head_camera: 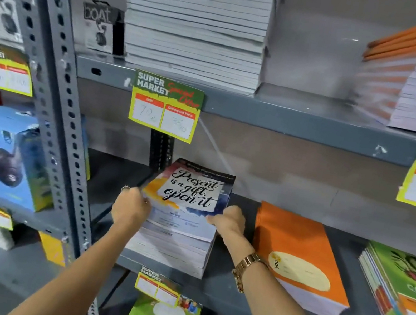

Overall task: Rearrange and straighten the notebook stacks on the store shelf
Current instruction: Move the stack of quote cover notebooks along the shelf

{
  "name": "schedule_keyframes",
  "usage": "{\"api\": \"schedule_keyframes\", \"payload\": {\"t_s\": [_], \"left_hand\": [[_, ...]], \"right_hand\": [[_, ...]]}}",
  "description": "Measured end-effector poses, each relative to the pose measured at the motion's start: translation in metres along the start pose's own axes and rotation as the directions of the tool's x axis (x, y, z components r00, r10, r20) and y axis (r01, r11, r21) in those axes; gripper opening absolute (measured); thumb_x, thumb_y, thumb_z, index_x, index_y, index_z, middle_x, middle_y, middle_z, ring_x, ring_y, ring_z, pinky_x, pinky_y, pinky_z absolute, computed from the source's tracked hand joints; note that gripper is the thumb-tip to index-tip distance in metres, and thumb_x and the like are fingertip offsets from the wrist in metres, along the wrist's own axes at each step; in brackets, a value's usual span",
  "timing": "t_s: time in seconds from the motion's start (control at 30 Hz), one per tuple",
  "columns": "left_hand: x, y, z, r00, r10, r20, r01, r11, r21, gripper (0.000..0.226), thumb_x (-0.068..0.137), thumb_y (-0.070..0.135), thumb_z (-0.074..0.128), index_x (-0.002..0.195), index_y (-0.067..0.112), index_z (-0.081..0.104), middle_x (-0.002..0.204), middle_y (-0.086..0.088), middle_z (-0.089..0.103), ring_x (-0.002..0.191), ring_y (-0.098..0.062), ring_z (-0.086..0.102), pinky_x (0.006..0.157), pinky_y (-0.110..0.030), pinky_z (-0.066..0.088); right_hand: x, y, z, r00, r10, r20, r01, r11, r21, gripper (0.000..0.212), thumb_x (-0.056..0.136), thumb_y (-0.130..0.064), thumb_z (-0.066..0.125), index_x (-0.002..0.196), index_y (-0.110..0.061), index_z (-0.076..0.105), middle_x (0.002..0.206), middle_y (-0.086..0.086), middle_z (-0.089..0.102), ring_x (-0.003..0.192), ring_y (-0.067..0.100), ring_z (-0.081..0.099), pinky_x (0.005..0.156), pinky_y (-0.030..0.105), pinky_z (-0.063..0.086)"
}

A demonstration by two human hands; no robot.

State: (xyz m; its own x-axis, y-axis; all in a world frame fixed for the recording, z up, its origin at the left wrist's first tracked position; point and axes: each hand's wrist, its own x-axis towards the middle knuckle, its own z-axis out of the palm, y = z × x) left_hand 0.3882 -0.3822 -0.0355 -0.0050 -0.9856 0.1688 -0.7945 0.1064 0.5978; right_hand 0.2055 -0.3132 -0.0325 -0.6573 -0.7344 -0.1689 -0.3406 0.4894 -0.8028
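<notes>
shelf [233,289]: grey steel, middle tier; three notebook stacks along it, left to right.
notebook stack [172,245]: leftmost, near the front edge, upper books skewed against the lower ones. Probably heavy as a block, so shift a few books at a time, not the whole pile.
orange stack [297,259]: just right of it, angled, not touched.
green stack [400,288]: far right, fanned edges, not touched.
top notebook [188,198]: "Present is a gift, open it" cover, tilted up off the pile. Looks light, soft-cover and bendy, glossy (may slide); best held by the two side edges near the front corners.
left hand [130,210]: at the book's left edge, fingers closed on it.
right hand [228,222]: at the right edge, thumb on the cover, pinching it (watch on that wrist).
relation: book sits between the two hands, above its pile.
</notes>
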Motion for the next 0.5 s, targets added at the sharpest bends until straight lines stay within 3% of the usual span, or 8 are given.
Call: {"api": "schedule_keyframes", "payload": {"t_s": [0.13,0.27,0.37,0.5], "left_hand": [[-0.005,-0.001,0.005,0.997,-0.006,-0.081,0.022,0.98,0.2,0.027,0.092,0.024,0.055,0.098,0.0,0.065,0.11,-0.018,0.064,0.109,-0.036,0.054,0.09,-0.043,0.043],[-0.012,0.011,0.005,0.991,-0.022,-0.131,0.056,0.963,0.262,0.016,0.087,0.014,0.056,0.1,0.006,0.062,0.115,-0.013,0.06,0.113,-0.032,0.049,0.094,-0.045,0.037],[-0.019,0.031,0.01,0.986,0.093,-0.141,-0.054,0.964,0.259,0.023,0.081,0.01,0.06,0.104,0.006,0.06,0.114,-0.013,0.059,0.111,-0.032,0.049,0.094,-0.046,0.037],[-0.037,0.073,0.028,0.949,0.279,-0.145,-0.254,0.952,0.172,0.027,0.084,0.009,0.057,0.11,0.006,0.062,0.11,-0.015,0.063,0.109,-0.033,0.053,0.092,-0.043,0.037]], "right_hand": [[-0.005,-0.004,0.001,0.995,-0.078,-0.065,0.069,0.989,-0.133,0.039,0.078,-0.016,0.076,0.112,-0.005,0.061,0.119,0.012,0.067,0.107,0.027,0.065,0.074,0.028,0.052],[-0.012,0.001,-0.004,0.983,-0.157,-0.099,0.127,0.956,-0.263,0.036,0.078,-0.025,0.075,0.107,-0.008,0.064,0.114,0.012,0.067,0.1,0.028,0.067,0.064,0.028,0.053],[-0.013,0.008,-0.019,0.954,-0.25,-0.165,0.196,0.937,-0.289,0.024,0.084,-0.026,0.07,0.099,-0.008,0.066,0.105,0.012,0.069,0.093,0.027,0.067,0.054,0.024,0.046],[-0.013,0.021,-0.056,0.901,-0.312,-0.3,0.222,0.928,-0.298,0.019,0.088,-0.019,0.064,0.104,-0.009,0.066,0.107,0.013,0.069,0.098,0.029,0.065,0.068,0.027,0.046]]}}
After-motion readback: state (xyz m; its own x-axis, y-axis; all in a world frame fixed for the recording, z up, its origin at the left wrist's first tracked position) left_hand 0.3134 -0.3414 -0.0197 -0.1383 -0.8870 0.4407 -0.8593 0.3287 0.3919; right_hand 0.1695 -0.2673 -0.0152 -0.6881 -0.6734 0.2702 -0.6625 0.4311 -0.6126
